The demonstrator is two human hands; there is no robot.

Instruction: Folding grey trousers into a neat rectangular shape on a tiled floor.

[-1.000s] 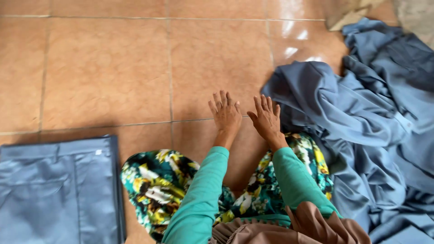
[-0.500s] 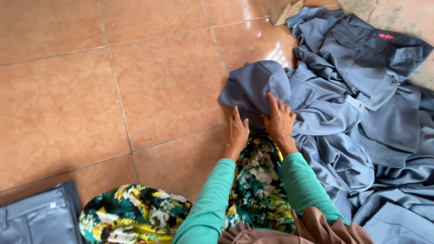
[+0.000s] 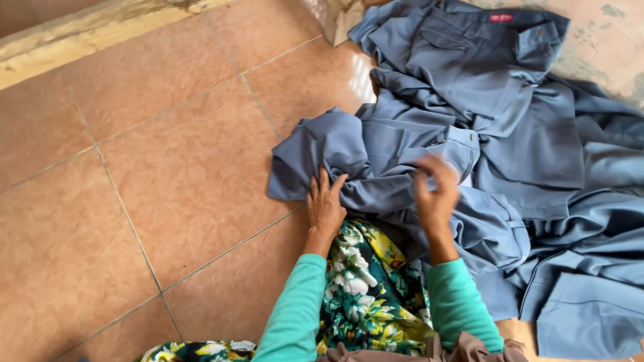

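A heap of crumpled blue-grey garments (image 3: 496, 134) lies on the tiled floor ahead and to the right. My left hand (image 3: 325, 204) presses into a bunched fold of the nearest garment (image 3: 329, 147), fingers closed on the cloth at its left end. My right hand (image 3: 436, 191) is blurred over the same garment near a cuff, fingers curled; whether it grips the cloth is unclear. Both arms wear teal sleeves. A floral skirt (image 3: 365, 288) covers my lap below the hands.
Orange-brown floor tiles (image 3: 154, 201) spread to the left. A pale raised ledge (image 3: 100, 33) runs along the far left edge. A bare concrete patch (image 3: 604, 40) shows at the far right behind the heap.
The view has swung right, and the folded garment at lower left has dropped out of view. Both hands moved from the bare tiles onto the heap; the left hand closed on a fold.
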